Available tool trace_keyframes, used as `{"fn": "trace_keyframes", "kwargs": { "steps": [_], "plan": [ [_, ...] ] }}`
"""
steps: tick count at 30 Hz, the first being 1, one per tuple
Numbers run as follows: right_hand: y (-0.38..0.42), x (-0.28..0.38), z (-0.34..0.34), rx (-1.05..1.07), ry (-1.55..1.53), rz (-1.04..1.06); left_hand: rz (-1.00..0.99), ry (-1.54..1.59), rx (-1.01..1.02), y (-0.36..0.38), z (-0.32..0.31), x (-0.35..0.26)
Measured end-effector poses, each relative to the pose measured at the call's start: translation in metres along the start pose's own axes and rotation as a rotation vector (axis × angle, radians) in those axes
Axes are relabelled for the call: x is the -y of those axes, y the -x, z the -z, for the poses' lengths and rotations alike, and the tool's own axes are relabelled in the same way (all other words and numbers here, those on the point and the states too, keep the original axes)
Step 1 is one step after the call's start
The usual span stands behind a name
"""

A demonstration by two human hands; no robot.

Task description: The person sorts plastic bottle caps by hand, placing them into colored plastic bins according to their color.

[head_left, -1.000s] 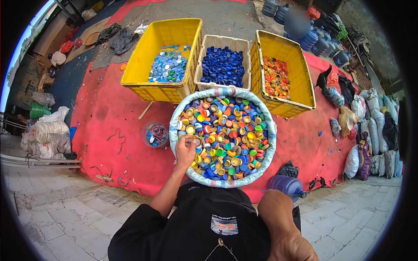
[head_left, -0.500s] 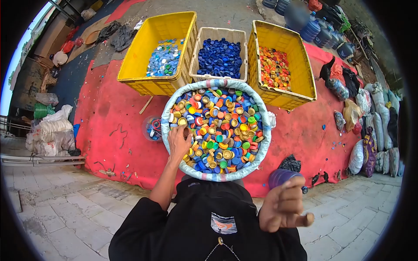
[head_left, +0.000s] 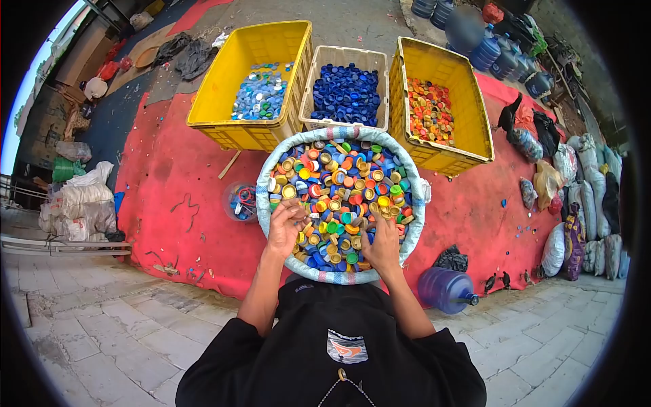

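A round tub (head_left: 263, 197) lined with pale blue cloth stands against my body, full of mixed bottle caps (head_left: 339, 180) in blue, gold, orange, green and yellow. My left hand (head_left: 283, 229) is over the tub's left side with its fingers curled inward; whatever they hold is hidden. On the right side, my right hand (head_left: 383, 245) reaches down onto the caps, thumb apart from the fingers, close to some yellow caps (head_left: 385, 201).
Beyond the tub stand a yellow crate (head_left: 203, 115) of light blue caps, a whitish crate (head_left: 349, 123) of dark blue caps and another yellow crate (head_left: 468, 136) of orange-red caps. A small clear container (head_left: 239, 202) sits left; a large water bottle (head_left: 444, 290) lies right.
My right hand has come from the lower right, in front of the water bottle, into the tub. My left hand stays at the tub's left side, shifted slightly.
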State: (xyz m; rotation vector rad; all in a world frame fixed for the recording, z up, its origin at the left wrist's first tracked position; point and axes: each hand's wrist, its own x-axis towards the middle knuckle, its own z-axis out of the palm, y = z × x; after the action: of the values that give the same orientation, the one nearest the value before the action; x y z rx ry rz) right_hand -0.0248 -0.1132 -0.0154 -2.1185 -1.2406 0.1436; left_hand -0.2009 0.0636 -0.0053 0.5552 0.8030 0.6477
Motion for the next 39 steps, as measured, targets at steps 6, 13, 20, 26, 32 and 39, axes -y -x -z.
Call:
{"fn": "trace_keyframes", "kwargs": {
  "steps": [6,13,20,26,32,39],
  "plan": [
    [-0.01,0.005,-0.017,0.104,0.122,-0.034,0.215,0.319,0.002,-0.001,0.024,0.018],
    [-0.01,0.008,-0.033,0.066,0.156,-0.078,0.355,0.207,-0.054,0.005,0.03,0.026],
    [-0.011,0.022,-0.031,0.076,0.195,-0.056,0.305,-0.036,-0.043,0.006,0.02,0.016],
    [-0.008,0.027,-0.029,-0.009,0.039,-0.077,0.017,-0.623,0.028,-0.001,0.015,0.024],
    [-0.005,0.028,-0.015,-0.142,-0.151,-0.16,-0.424,-1.347,0.222,-0.009,0.012,0.025],
    [0.013,0.01,-0.008,-0.165,-0.446,-0.417,-0.711,-1.443,0.426,-0.015,0.002,0.022]
  ]
}}
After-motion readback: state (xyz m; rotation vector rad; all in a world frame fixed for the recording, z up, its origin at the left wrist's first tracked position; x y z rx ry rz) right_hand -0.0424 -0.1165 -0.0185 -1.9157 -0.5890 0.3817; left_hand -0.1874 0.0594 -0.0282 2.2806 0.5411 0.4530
